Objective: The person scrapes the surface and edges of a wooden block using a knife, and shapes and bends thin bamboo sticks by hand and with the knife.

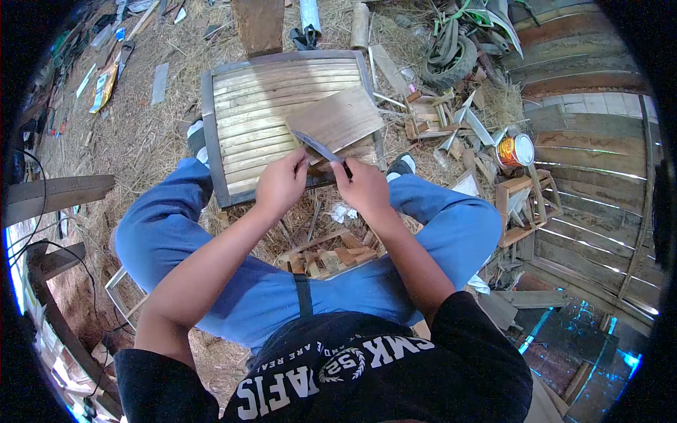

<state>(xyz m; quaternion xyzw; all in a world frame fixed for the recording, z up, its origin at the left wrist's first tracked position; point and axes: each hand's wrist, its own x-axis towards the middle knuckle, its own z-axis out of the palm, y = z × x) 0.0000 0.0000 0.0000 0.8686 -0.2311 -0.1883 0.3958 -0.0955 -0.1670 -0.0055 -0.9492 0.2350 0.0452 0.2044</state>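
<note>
Knife in hand above a slatted desk

Right hand (364,187): fingers clamping round the handle of a knife (317,146). Blade is long, narrow, grey metal, and is pointing forward and to the left above the desk (247,120), overlapping the board's near left edge from this angle; cannot tell whether it is touching. Left hand (282,182): fingers curling in just beside the blade; cannot tell whether they are closing on anything.

Board (343,116) is lying askew on the right half of the desk: flat, rectangular, brown wood, smooth-looking. Desk is showing pale, ridged slats inside a dark frame, and is standing low between the person's knees on straw-strewn ground (169,127).

To the right, a cylindrical can (509,152) is wearing an orange label, print too small to read. Beyond, a black tyre (467,62) is lying among scrap, its tread knobbly.

Shirt (395,384): black cloth, bearing white capitals and a wreath enclosing "52"; folds are breaking up some letters.
</note>
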